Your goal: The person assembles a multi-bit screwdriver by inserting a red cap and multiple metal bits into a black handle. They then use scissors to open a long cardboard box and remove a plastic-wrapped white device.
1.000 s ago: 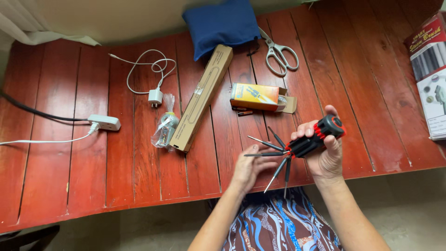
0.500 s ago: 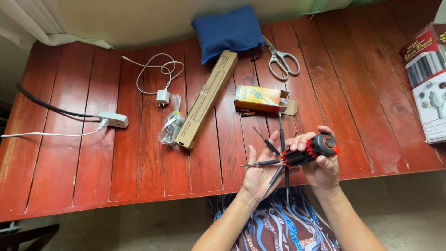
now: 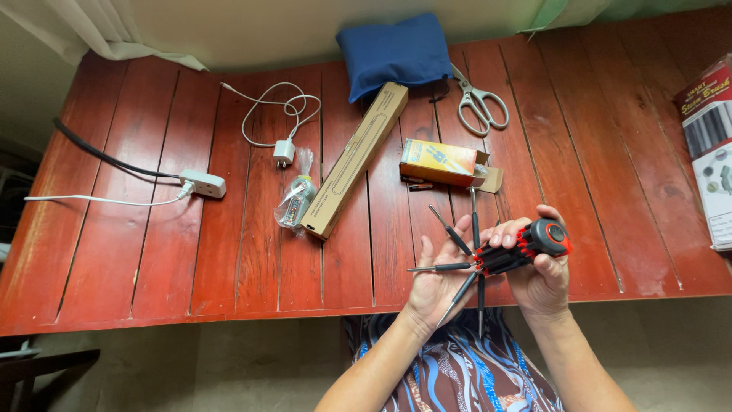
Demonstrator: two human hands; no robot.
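Gripping a black-and-red multi-bit screwdriver with fanned metal shafts (image 3: 503, 255), the right hand (image 3: 543, 281) wraps its handle; the left hand (image 3: 438, 278), open, touches the shafts.

tan long carton (image 3: 354, 159) centre | yellow box (image 3: 440, 162) | red-white package (image 3: 711, 145) right edge

Lighting: soft, even daylight; faint shadows. Focus: sharp throughout, no glare. Distortion: wide-angle bending at frame edges; lower corners dimmer.
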